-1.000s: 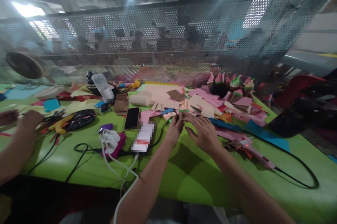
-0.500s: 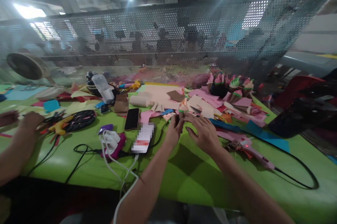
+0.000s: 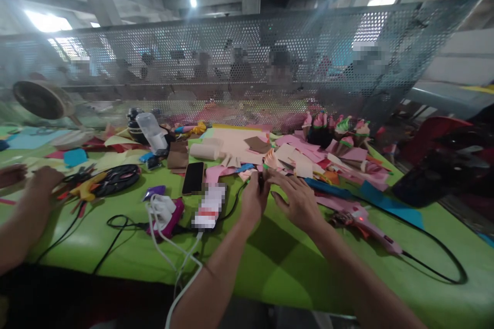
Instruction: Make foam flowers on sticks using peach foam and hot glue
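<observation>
Near the middle of the green table [image 3: 285, 277], my left hand [image 3: 254, 197] is closed around the lower part of a small ice-cream-like craft piece [image 3: 269, 159]. Its peach and white swirl top and a green band show above the fingers. My right hand [image 3: 295, 197] is beside it with fingers spread, the fingertips close to the base of the piece; whether they touch it is hidden. A pink glue gun [image 3: 372, 228] with a red light lies to the right of my hands. Similar swirl-topped pieces [image 3: 343, 125] stand at the back right.
Left of my hands are two phones [image 3: 193, 178], a purple power strip [image 3: 165, 218] and white cables. Coloured sheets [image 3: 239, 143] and scraps lie behind. A co-worker's hands [image 3: 46, 179] are at far left, near a fan [image 3: 40, 100]. A perforated screen [image 3: 231, 69] stands behind.
The craft piece and my hands sit slightly lower, and less of the piece shows above my fingers. The whole view has shifted a little.
</observation>
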`<action>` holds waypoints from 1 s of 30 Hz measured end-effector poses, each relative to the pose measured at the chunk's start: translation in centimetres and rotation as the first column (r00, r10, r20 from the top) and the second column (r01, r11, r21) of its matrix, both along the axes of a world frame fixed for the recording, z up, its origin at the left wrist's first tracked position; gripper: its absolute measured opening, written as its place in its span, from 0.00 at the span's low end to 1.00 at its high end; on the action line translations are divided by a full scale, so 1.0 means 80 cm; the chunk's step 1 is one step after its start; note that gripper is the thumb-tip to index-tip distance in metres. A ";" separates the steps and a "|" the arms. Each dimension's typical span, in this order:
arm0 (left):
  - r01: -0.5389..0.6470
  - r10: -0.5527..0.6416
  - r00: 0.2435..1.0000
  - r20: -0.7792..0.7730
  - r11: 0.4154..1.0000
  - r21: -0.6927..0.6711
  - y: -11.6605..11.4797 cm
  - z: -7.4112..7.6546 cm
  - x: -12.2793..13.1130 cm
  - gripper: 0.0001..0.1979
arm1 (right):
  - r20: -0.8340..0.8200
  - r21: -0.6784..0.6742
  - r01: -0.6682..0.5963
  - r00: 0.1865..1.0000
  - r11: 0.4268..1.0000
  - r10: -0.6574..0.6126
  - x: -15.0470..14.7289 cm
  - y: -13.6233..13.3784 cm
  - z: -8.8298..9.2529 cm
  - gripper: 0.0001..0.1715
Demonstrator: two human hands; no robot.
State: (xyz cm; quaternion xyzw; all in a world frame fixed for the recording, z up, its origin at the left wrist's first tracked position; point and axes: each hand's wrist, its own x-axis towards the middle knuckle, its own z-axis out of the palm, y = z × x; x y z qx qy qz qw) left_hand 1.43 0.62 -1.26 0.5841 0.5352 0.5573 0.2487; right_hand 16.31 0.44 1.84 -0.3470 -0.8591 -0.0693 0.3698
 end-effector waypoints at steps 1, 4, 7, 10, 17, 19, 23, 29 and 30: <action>-0.012 0.012 0.999 -0.052 1.000 0.002 -0.001 0.001 -0.001 0.06 | 0.003 0.000 0.000 1.000 1.000 0.000 0.000 0.000 0.000 0.16; -0.024 0.025 0.989 -0.148 1.000 0.008 -0.003 0.005 -0.001 0.05 | 0.004 -0.001 -0.002 1.000 1.000 0.002 0.000 -0.001 0.001 0.17; -0.020 0.021 0.992 -0.124 1.000 0.015 -0.004 0.007 0.000 0.05 | 0.011 -0.007 -0.007 1.000 1.000 0.007 0.000 -0.001 0.001 0.16; -0.020 0.020 0.999 -0.033 1.000 0.014 -0.007 0.009 0.002 0.06 | 0.012 -0.024 -0.010 1.000 1.000 0.010 -0.001 -0.001 0.001 0.17; 0.048 -0.045 0.985 0.164 0.999 -0.012 -0.001 0.005 0.000 0.07 | -0.029 -0.072 -0.038 0.999 0.997 0.036 0.000 -0.003 0.003 0.18; 0.103 -0.086 0.954 0.287 0.994 -0.043 0.004 0.004 0.000 0.09 | -0.124 -0.069 -0.050 0.991 0.996 0.041 0.002 -0.002 0.002 0.15; 0.238 -0.154 0.858 0.490 0.964 -0.115 0.008 0.011 0.002 0.10 | -0.352 -0.157 -0.029 0.936 0.987 -0.029 0.006 0.005 -0.002 0.09; 0.305 -0.148 0.724 0.674 0.945 -0.120 0.003 0.015 0.005 0.15 | -0.436 -0.410 -0.122 0.897 0.904 -0.076 0.000 0.018 -0.015 0.08; 0.326 -0.164 0.697 0.698 0.940 -0.105 0.004 0.014 0.006 0.17 | -0.433 -0.424 -0.128 0.898 0.896 -0.077 -0.002 0.019 -0.017 0.09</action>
